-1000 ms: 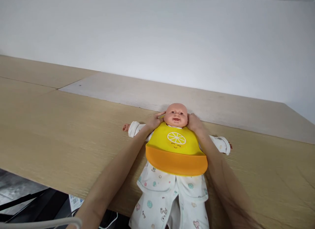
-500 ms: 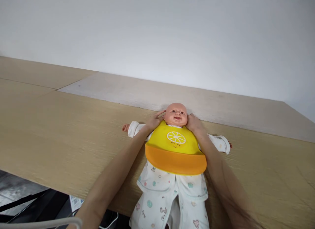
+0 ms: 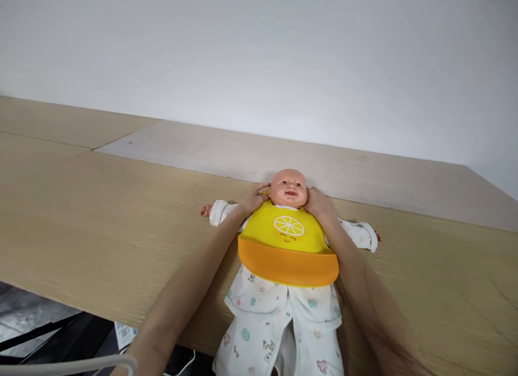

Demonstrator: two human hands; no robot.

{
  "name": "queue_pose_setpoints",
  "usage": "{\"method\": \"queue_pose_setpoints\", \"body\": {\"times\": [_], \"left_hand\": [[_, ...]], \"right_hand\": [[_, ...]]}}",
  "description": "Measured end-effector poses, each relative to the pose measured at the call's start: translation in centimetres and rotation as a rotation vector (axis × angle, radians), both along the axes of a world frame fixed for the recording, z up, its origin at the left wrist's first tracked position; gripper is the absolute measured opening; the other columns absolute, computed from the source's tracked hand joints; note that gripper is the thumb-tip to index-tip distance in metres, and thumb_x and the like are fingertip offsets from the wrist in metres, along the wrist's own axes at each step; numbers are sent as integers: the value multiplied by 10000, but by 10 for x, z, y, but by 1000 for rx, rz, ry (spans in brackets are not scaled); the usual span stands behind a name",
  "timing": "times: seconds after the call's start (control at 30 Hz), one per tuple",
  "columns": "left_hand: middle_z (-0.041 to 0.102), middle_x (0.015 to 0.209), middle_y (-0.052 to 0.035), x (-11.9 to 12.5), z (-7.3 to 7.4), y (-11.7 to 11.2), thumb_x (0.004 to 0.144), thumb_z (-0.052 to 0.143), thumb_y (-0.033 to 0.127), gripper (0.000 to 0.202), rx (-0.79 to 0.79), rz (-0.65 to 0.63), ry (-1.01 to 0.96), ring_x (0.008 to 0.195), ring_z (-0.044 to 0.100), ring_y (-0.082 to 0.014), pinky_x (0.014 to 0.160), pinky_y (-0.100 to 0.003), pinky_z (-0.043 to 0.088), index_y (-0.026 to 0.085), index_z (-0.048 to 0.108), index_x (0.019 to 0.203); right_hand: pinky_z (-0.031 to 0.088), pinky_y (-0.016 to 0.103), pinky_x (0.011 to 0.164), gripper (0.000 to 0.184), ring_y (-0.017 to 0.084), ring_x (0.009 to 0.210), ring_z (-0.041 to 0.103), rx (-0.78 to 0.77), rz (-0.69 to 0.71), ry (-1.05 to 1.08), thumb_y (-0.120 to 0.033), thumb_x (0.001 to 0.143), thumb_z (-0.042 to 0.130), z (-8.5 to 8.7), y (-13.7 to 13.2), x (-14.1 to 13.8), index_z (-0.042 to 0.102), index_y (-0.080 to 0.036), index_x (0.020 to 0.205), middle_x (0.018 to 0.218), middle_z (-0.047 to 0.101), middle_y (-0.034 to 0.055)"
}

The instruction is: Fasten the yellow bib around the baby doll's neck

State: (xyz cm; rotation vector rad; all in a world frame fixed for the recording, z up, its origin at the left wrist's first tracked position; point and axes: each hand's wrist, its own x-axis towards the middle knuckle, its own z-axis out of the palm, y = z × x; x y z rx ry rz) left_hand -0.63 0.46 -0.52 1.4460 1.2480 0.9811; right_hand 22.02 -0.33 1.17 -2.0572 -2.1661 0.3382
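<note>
A baby doll (image 3: pixel 288 186) lies on its back in patterned white clothes (image 3: pixel 279 306), arms spread to the sides. Over its chest is a yellow bib (image 3: pixel 263 219) with a white citrus slice, a smiling face and an orange catch pocket (image 3: pixel 288 262). My left hand (image 3: pixel 253 199) is closed at the left of the doll's neck, and a bit of yellow strap shows at its fingers. On the other side of the neck, my right hand (image 3: pixel 318 202) is curled at the bib's upper edge. Its fingertips are partly hidden beside the head.
The doll lies on a wooden table (image 3: pixel 121 214) with a paler strip (image 3: pixel 226 149) along the back. Behind it rises a white wall (image 3: pixel 259 68). A white cable (image 3: pixel 73 365), dark items and a printed paper (image 3: pixel 124 334) are below the front edge, lower left.
A bit of yellow strap now shows at my left fingers. Both hands stay beside the doll's neck, and the doll hardly moves.
</note>
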Motion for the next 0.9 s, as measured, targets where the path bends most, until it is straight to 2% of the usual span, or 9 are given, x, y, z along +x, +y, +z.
{"method": "queue_pose_setpoints", "body": {"times": [0.17, 0.33, 0.47, 0.57, 0.7, 0.8, 0.9], "left_hand": [[733, 918, -74, -3, -5, 4, 652, 681, 219, 432, 5, -26, 24, 932, 648, -249, 859, -336, 491, 152, 667, 1078], [729, 792, -30, -3, -4, 4, 626, 679, 220, 385, -4, -52, 27, 778, 659, -205, 751, -286, 510, 158, 684, 1006], [707, 706, -12, -3, -1, 3, 622, 667, 220, 356, -2, -38, 70, 683, 640, -176, 698, -264, 503, 146, 688, 969], [703, 697, -16, -4, 0, 3, 637, 635, 220, 327, 10, 1, 117, 679, 631, -179, 693, -267, 498, 142, 695, 948], [712, 753, -16, -3, 0, 3, 645, 591, 204, 305, 42, 35, 146, 743, 631, -191, 724, -272, 495, 159, 709, 923], [715, 784, -10, -3, 0, 3, 649, 579, 203, 274, 70, 32, 147, 767, 629, -186, 747, -264, 489, 174, 717, 884], [700, 729, -2, -4, 0, 2, 667, 549, 210, 226, 74, 18, 154, 720, 621, -174, 711, -256, 485, 170, 720, 809]], "right_hand": [[462, 316, 762, 328, 264, 957, 626, 7, 36, -12, -238, 765, 515, 4, 0, 1, 638, -158, 1058, 1078, 645, 175], [449, 293, 803, 369, 245, 1015, 607, -8, 8, 210, -260, 772, 523, -1, 5, 8, 629, -170, 1114, 1138, 643, 142], [452, 261, 845, 351, 197, 1028, 600, -36, 38, 353, -209, 777, 499, -8, 12, 17, 628, -150, 1098, 1152, 643, 103], [475, 224, 787, 346, 159, 949, 622, -98, 84, 476, -195, 771, 506, -12, 15, 23, 611, -136, 1096, 1110, 660, 80], [484, 224, 727, 328, 157, 869, 625, -156, 105, 680, -187, 737, 554, -15, 14, 26, 606, -112, 1052, 1057, 671, 87], [474, 223, 729, 301, 153, 847, 616, -124, 140, 683, -168, 726, 567, -14, 12, 25, 622, -90, 1011, 1038, 674, 100], [474, 232, 737, 307, 160, 856, 613, -111, 154, 683, -161, 742, 545, -12, 9, 23, 621, -69, 1025, 1050, 669, 123]]}}
